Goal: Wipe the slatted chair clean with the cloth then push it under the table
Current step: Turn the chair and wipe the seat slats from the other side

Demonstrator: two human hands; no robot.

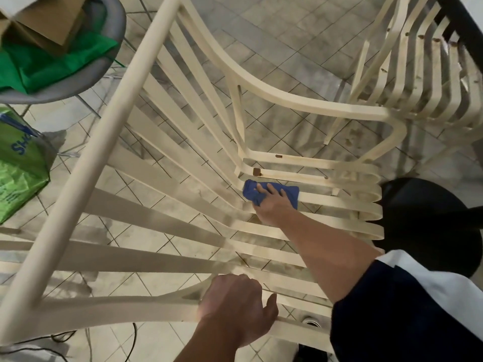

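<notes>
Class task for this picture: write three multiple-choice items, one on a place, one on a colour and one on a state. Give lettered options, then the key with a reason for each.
1. Where is the cloth?
A. on the floor
B. on the grey chair
C. on the slats of the slatted chair

2. What colour is the cloth?
A. green
B. blue
C. white

3. What is the left hand doing?
A. gripping the slatted chair's near side rail
B. hanging free
C. holding the green bag

Key:
1 C: the right hand presses the cloth onto the slats where the seat meets the back.
2 B: the fabric showing around the fingers is blue.
3 A: its fingers curl over the cream rail at the bottom of the view.
</notes>
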